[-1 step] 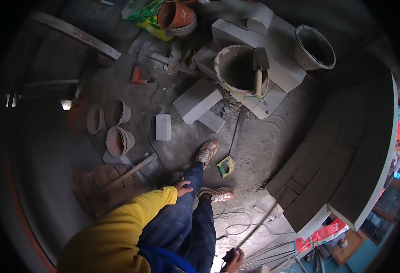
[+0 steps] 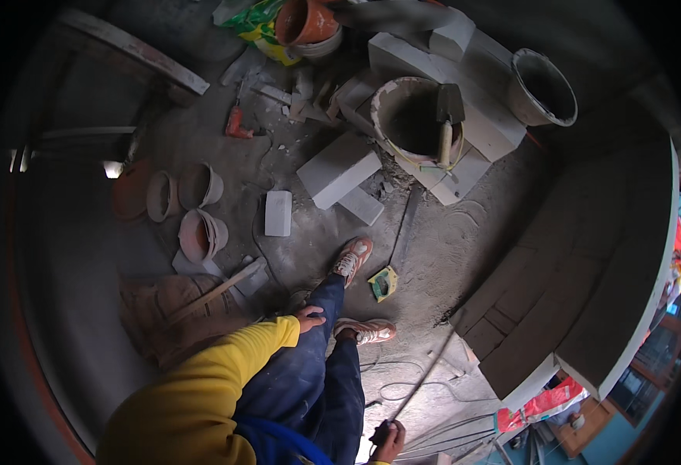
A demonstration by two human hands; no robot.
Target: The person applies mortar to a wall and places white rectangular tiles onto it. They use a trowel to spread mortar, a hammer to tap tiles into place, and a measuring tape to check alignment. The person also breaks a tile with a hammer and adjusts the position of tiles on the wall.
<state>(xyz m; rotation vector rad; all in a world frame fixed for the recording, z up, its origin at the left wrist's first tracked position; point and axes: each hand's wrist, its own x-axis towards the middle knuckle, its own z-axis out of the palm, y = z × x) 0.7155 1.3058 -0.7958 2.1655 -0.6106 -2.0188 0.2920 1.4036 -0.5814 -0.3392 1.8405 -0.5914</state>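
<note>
My right hand [image 2: 389, 442], low in the view, grips the dark case of what looks like a tape measure [image 2: 385, 429]. Its long thin blade [image 2: 425, 372] slants up and right to the lower corner of the grey block wall [image 2: 526, 302]. My left hand [image 2: 309, 318] lies on my thigh, fingers stretched out and holding nothing. A handsaw [image 2: 384, 284] with a yellow and green handle rests on the floor beyond my shoes.
Pale blocks [image 2: 340, 169] lie ahead, near a mortar bucket [image 2: 406, 128] with a trowel [image 2: 447, 124] across its rim. Another bucket [image 2: 543, 89] stands at far right. Several small buckets [image 2: 201, 236], a long-handled tool [image 2: 216, 292] and a red power tool [image 2: 236, 124] are leftward. Cables [image 2: 410, 384] loop behind my feet.
My right hand and the tape measure have shifted slightly left and up. My left hand stays on my thigh. The whole view has tilted a little.
</note>
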